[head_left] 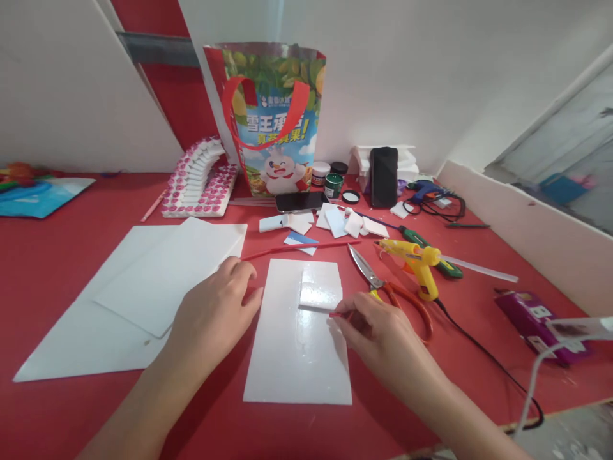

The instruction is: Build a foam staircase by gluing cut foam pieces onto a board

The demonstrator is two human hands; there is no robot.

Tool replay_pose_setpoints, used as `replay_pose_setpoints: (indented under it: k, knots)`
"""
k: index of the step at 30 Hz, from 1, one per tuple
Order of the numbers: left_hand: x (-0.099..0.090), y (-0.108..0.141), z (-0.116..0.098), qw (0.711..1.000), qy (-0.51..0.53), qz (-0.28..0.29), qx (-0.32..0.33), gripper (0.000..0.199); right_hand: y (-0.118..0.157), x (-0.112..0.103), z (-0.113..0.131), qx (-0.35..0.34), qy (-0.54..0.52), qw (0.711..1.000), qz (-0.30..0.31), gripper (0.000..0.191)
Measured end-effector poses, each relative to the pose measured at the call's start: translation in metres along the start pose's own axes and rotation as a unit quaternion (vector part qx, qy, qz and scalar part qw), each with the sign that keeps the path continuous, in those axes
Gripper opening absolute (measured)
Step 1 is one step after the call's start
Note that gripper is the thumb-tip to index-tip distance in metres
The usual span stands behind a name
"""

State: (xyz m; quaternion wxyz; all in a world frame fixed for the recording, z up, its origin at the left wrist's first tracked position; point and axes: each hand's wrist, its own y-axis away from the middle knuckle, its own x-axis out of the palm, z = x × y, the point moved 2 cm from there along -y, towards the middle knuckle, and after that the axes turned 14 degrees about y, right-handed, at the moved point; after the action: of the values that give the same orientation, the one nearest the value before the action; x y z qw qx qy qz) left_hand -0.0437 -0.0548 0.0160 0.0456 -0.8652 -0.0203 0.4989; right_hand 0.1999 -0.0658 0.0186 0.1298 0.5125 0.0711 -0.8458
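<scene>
A white rectangular board (pixel 297 364) lies flat on the red table, with a smaller white panel (pixel 320 287) on its upper right part. My right hand (pixel 378 329) pinches a small red strip (pixel 338 314) at the panel's lower edge; most of the strip is hidden by the fingers. My left hand (pixel 218 306) rests beside the board's left edge, thumb and fingers apart and nothing visible between them. Just beyond its fingers, a long thin red strip (pixel 306 247) crosses behind the board. Scissors (pixel 378 278) with orange handles lie right of the board, partly behind my right hand.
White sheets (pixel 119 275) lie at left. A yellow glue gun (pixel 416 259) with its cord sits at right, near a purple box (pixel 536 326). Behind are white offcuts (pixel 335 220), a phone (pixel 299 202), paint jars (pixel 332 185), a printed bag (pixel 278 128) and a flower-patterned model (pixel 198 185).
</scene>
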Motion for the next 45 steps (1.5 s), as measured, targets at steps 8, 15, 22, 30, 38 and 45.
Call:
replay_pose_setpoints:
  k: [8, 15, 22, 30, 38, 45]
  knots:
    - [0.021, 0.016, -0.069, 0.937, 0.254, 0.149, 0.187, 0.017, 0.005, -0.008, 0.002, -0.02, -0.058, 0.998, -0.003, 0.008]
    - [0.043, 0.017, -0.068, 0.923, 0.296, 0.157, 0.191, 0.022, 0.012, -0.006, 0.001, -0.036, -0.091, 0.995, -0.007, 0.009]
    - [0.05, 0.02, -0.065, 0.889, 0.423, 0.144, 0.098, 0.011, 0.02, -0.018, -0.018, 0.029, -0.175, 0.984, 0.033, 0.006]
    - [0.053, 0.022, -0.061, 0.827, 0.544, 0.134, 0.042, 0.008, 0.02, -0.009, -0.004, -0.016, -0.169, 0.985, 0.003, 0.006]
    - [0.057, 0.024, -0.06, 0.889, 0.438, 0.114, 0.07, 0.011, 0.01, 0.002, -0.007, -0.033, -0.064, 0.996, -0.061, 0.008]
    - [0.066, 0.026, -0.055, 0.932, 0.346, 0.075, 0.081, 0.006, 0.006, 0.015, -0.013, -0.038, 0.0, 0.991, -0.125, 0.009]
